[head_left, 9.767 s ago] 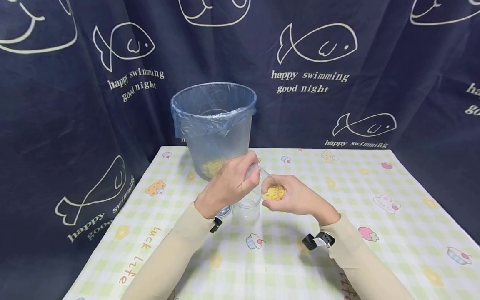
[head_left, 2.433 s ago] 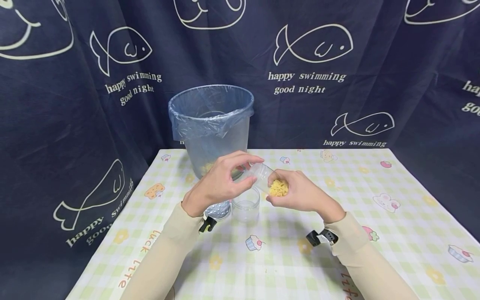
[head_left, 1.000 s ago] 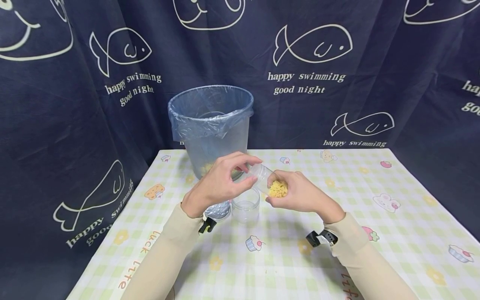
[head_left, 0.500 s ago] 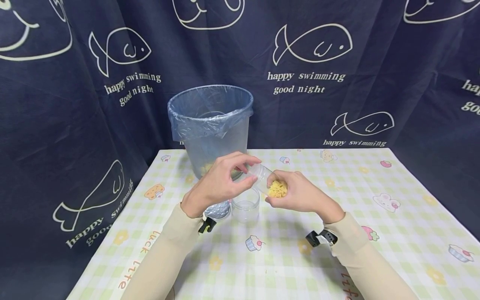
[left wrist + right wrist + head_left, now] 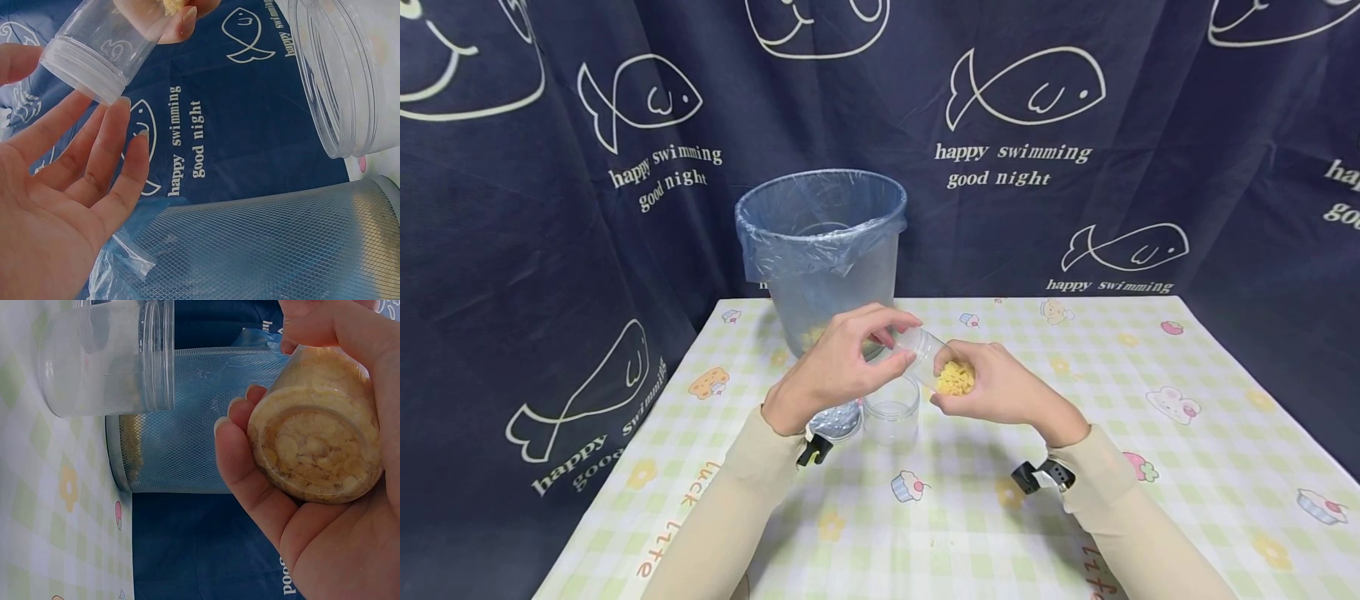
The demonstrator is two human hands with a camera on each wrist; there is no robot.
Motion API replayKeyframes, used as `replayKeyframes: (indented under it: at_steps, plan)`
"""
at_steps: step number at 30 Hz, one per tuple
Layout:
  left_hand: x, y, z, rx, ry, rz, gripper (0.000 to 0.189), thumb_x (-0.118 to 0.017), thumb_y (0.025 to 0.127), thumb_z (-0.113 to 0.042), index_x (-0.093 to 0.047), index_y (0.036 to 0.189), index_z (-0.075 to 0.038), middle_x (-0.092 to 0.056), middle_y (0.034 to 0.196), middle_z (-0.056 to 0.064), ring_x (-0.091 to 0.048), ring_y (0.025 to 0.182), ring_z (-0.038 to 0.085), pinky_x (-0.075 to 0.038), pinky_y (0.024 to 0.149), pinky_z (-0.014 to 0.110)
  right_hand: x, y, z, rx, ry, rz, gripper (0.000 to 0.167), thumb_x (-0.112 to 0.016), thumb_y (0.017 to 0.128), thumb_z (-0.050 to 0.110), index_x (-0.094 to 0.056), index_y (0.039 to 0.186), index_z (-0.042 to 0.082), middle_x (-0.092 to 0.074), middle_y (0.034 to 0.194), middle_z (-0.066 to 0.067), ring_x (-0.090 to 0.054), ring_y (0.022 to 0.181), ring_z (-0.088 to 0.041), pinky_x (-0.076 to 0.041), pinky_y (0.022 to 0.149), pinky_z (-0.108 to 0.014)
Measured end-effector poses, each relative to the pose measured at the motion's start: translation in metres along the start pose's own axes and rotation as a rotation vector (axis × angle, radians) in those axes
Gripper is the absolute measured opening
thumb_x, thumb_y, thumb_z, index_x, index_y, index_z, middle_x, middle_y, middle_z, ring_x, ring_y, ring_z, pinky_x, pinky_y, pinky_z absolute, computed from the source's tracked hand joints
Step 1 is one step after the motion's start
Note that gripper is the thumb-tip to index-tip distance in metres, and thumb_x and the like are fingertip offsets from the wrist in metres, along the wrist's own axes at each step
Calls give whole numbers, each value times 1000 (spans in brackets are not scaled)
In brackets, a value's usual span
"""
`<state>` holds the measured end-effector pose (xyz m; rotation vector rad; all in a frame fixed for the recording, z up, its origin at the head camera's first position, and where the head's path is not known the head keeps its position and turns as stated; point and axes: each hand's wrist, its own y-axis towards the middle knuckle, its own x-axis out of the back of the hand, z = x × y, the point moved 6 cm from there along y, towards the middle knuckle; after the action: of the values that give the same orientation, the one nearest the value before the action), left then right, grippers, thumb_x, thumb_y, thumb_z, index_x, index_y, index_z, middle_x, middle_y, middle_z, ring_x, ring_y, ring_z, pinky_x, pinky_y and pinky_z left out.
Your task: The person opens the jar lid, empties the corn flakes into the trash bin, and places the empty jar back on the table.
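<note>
A clear plastic jar [image 5: 920, 348] is held tilted above the table between both hands, with yellow flakes [image 5: 956, 378] gathered at its bottom end. My right hand [image 5: 1000, 385] grips that lower end; the right wrist view shows the fingers curled round the jar's flake-filled base [image 5: 315, 444]. At the threaded neck [image 5: 84, 72], pointing up and left, my left hand [image 5: 848, 358] holds on with thumb and fingertips, its palm apart from the jar. Below them a second clear jar [image 5: 891, 423] stands upright without a lid. Beside it lies a silvery, dimpled disc [image 5: 837, 422], partly behind the left wrist.
Behind the left hand stands a mesh waste bin [image 5: 831, 287] lined with a blue plastic bag [image 5: 820, 246]; yellow bits show through its lower wall. A checked cloth [image 5: 1000, 533] covers the table. A dark blue fish-print curtain [image 5: 1015, 233] hangs at the back and sides.
Since the oldest frame, the left hand has loosened from wrapping the jar's neck to holding it with fingertips, and the silvery disc shows more. Over the last second almost nothing moves.
</note>
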<state>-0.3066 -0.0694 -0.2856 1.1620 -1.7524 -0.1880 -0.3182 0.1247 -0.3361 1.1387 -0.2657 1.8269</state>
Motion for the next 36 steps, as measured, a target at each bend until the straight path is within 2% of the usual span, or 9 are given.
replayKeyframes:
  at_steps: [17, 29, 36]
  plan:
    - [-1, 0, 1, 18, -16, -4, 32, -73, 93, -27, -73, 122, -15, -70, 111, -4, -66, 87, 8, -57, 87, 26, -1, 0, 0, 0, 10, 5, 29, -84, 77, 29, -63, 98, 28, -54, 69, 9, -51, 55, -9, -43, 52, -26]
    - [-2, 1, 3, 29, -19, -4, 31, -73, 93, -27, -73, 121, -14, -71, 112, -3, -67, 85, 8, -57, 85, 26, -1, 1, -1, 11, 4, 1, 29, -84, 77, 30, -65, 99, 24, -54, 69, 9, -52, 56, -10, -44, 52, -26]
    - [-2, 0, 4, 43, -30, -4, 31, -74, 93, -27, -73, 120, -13, -70, 112, -3, -67, 85, 8, -59, 85, 32, -2, 0, -1, 3, 5, 4, 30, -84, 77, 30, -65, 99, 23, -55, 69, 9, -52, 56, -9, -43, 52, -26]
